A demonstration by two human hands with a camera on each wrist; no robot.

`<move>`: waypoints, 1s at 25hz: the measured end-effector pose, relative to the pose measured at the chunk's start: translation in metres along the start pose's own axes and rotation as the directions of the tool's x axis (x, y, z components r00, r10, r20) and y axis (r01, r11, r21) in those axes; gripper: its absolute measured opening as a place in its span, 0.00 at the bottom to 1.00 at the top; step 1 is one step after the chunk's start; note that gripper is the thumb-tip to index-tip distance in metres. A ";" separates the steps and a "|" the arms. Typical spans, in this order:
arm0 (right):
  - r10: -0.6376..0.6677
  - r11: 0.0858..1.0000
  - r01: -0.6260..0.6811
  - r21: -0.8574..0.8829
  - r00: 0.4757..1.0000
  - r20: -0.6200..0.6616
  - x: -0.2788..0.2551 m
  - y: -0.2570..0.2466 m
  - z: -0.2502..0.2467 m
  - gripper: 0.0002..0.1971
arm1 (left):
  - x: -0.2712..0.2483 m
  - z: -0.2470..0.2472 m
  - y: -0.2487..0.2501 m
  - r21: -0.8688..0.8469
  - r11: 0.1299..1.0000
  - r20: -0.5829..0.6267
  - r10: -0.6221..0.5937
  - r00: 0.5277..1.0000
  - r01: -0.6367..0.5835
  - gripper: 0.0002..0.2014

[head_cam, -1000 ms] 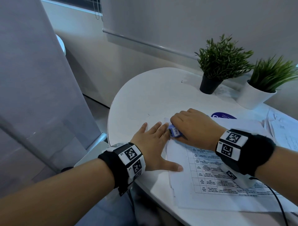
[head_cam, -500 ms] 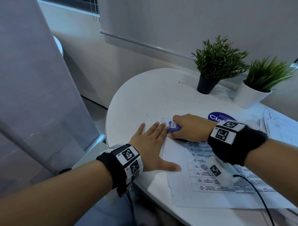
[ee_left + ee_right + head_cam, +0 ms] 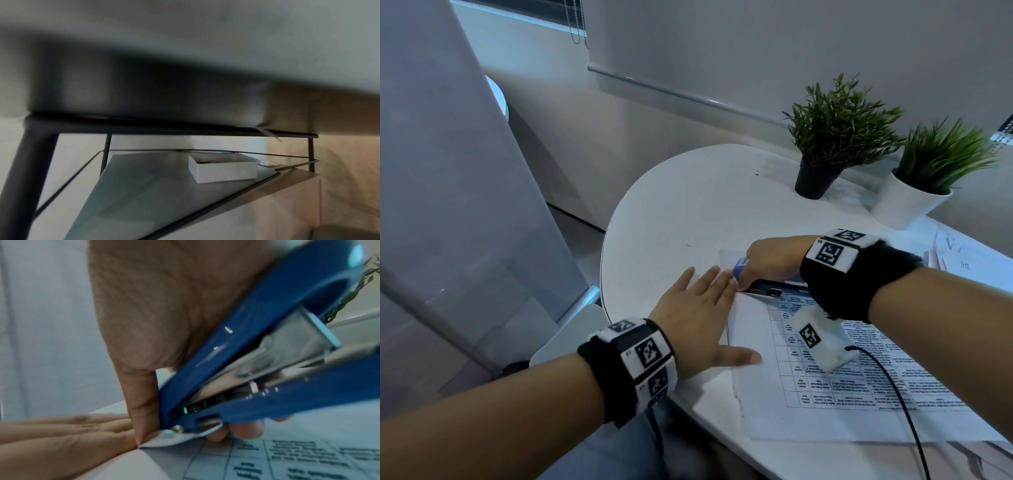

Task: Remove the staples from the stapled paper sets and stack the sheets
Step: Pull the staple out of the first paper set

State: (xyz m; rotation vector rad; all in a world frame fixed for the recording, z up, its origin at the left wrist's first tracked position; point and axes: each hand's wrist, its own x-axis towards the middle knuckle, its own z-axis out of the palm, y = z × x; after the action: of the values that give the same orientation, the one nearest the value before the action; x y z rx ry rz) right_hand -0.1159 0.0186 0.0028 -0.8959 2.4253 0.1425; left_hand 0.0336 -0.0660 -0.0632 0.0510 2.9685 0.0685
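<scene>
A stapled paper set (image 3: 825,394) with a printed table lies on the round white table (image 3: 688,212). My left hand (image 3: 702,308) lies flat with straight fingers on the set's upper left edge; the left wrist view shows no hand. My right hand (image 3: 767,260) grips a blue stapler (image 3: 760,289) at the set's top left corner. In the right wrist view the stapler (image 3: 257,356) has its metal tail end down on the lifted paper corner (image 3: 164,442), with my left hand's fingers (image 3: 65,433) just beside it. The staple itself is hidden.
Two potted plants, one in a black pot (image 3: 815,178) and one in a white pot (image 3: 907,202), stand at the table's back. More loose sheets (image 3: 969,260) lie at the right. A grey panel (image 3: 448,205) stands to the left. A black cable (image 3: 900,404) crosses the paper.
My right wrist has risen and turned, tilting the stapler so its tail end presses at the paper corner. My left hand has stayed flat in place.
</scene>
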 end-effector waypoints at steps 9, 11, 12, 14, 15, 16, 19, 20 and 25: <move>0.009 0.999 -0.010 0.036 1.000 0.015 -0.003 -0.004 -0.001 0.14 | -0.005 -0.006 0.007 0.045 0.993 -0.043 0.113 0.993 -0.111 0.46; 0.017 0.999 -0.019 0.039 0.999 0.033 -0.006 -0.007 -0.004 0.14 | -0.004 -0.007 0.005 0.063 0.991 -0.026 0.119 0.993 -0.117 0.46; 0.018 0.998 -0.021 0.061 0.998 0.054 -0.007 -0.008 -0.005 0.14 | -0.003 -0.008 0.004 0.069 0.990 -0.017 0.122 0.992 -0.121 0.46; -0.008 0.987 -0.014 0.158 0.990 0.141 -0.008 -0.012 -0.009 0.14 | -0.002 -0.008 0.003 0.082 0.989 -0.017 0.129 0.992 -0.127 0.46; -0.017 0.981 -0.019 0.192 0.983 0.184 -0.009 -0.014 -0.011 0.14 | -0.002 -0.008 0.003 0.082 0.988 -0.021 0.131 0.991 -0.129 0.46; -0.014 0.980 -0.026 0.199 0.980 0.200 -0.010 -0.015 -0.013 0.13 | -0.002 -0.009 0.004 0.077 0.988 -0.023 0.134 0.991 -0.132 0.46; 0.026 0.987 -0.050 0.156 0.989 0.149 -0.013 -0.017 -0.012 0.16 | -0.002 -0.009 0.003 0.030 0.992 -0.023 0.124 0.992 -0.123 0.44; 0.028 0.991 -0.045 0.129 0.992 0.125 -0.014 -0.015 -0.011 0.16 | -0.002 -0.008 0.001 -0.043 0.995 -0.051 0.093 0.994 -0.095 0.40; -0.026 0.997 0.034 0.073 0.993 -0.113 -0.017 0.000 -0.004 0.17 | 0.005 -0.010 -0.010 -0.802 0.595 -0.268 -0.437 0.859 0.052 0.08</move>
State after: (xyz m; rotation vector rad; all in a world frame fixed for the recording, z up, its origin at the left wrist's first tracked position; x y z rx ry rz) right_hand -0.1066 0.0271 0.0153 -0.9288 2.5013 -0.0100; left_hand 0.0263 -0.0765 -0.0549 -0.5803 3.0149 1.5096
